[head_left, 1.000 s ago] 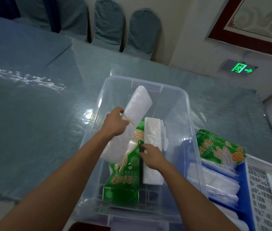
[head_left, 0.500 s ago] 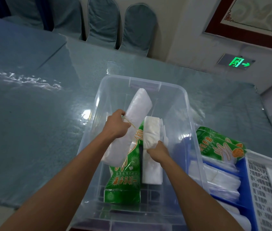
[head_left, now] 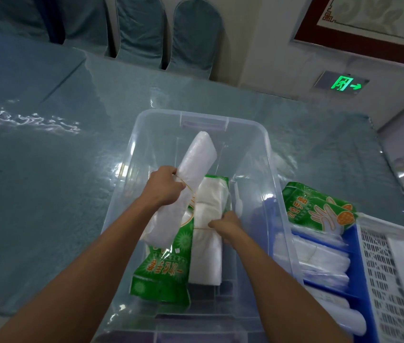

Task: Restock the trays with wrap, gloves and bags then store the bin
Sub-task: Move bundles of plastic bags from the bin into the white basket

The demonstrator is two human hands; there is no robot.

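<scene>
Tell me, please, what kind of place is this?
Probably a banquet or function hall: rounded chairs in blue-grey fabric covers stand along the wall, a long table under a clear plastic sheet, and a lit green exit sign.

bin (head_left: 267,154) on table (head_left: 47,194), trays (head_left: 359,246) right of it, chairs (head_left: 196,33) behind

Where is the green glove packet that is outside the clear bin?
In the head view it lies right of the clear plastic bin, atop the far end of the blue tray: green glove packet.
</scene>
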